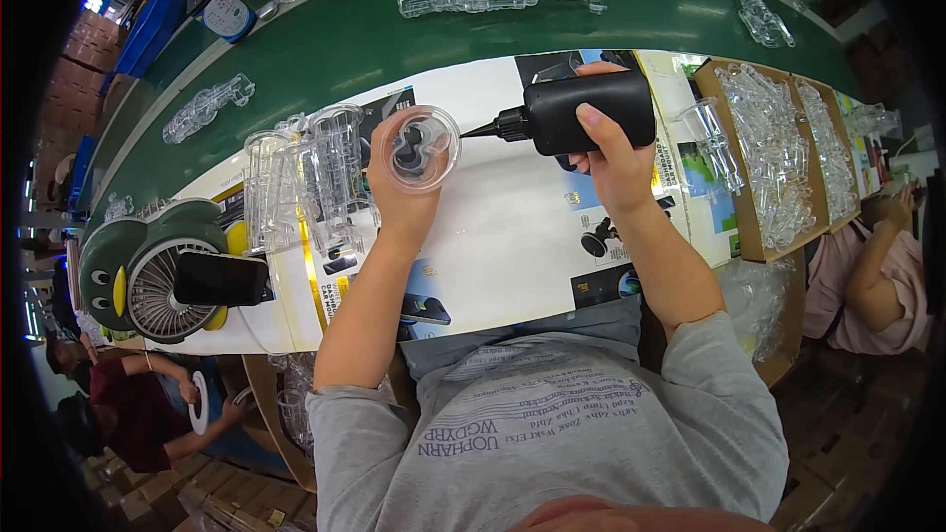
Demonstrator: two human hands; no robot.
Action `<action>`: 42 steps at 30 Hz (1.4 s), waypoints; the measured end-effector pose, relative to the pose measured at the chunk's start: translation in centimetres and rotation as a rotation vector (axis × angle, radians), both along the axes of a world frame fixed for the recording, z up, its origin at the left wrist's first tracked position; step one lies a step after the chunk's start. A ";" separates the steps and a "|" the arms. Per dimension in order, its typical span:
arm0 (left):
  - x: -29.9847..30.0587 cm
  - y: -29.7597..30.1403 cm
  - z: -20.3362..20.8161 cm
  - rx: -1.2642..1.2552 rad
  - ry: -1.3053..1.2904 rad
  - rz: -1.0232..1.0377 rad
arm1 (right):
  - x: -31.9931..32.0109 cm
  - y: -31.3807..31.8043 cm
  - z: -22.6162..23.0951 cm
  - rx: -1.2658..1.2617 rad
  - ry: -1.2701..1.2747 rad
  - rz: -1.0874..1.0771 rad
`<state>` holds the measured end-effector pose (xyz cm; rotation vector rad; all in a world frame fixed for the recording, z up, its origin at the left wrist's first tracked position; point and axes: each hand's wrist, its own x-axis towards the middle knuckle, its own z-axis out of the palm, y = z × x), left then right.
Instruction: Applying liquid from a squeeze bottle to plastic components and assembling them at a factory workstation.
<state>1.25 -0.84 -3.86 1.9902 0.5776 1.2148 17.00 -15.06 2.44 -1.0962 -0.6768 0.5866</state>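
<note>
Bottle [596, 113], black, is being gripped horizontally by the right hand [616, 153], its nozzle [483, 130] pointing toward a clear cylinder [424, 169]; the left hand [402, 199] is gripping that cylinder above printed sheets [512, 246]. Clear parts [320, 172] are resting just left.

At left, a black phone [219, 279] partly hides a green penguin-faced fan [153, 274]; far left, a white-labelled bottle [225, 15] and blue bin [144, 35].
</note>
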 end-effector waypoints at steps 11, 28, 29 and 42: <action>0.2 -0.1 -0.1 -0.061 -0.070 0.013 | 0.1 -0.1 0.1 -0.005 -0.012 0.011; 0.2 -0.2 0.4 -0.051 -0.064 0.032 | -0.2 -0.1 0.1 -0.013 -0.006 0.068; 0.2 -0.3 0.5 -0.052 -0.064 0.033 | -0.2 -0.1 0.1 -0.009 -0.005 0.069; 0.0 -0.7 0.6 -0.176 -0.063 0.025 | -0.2 0.1 0.2 -0.017 0.088 0.057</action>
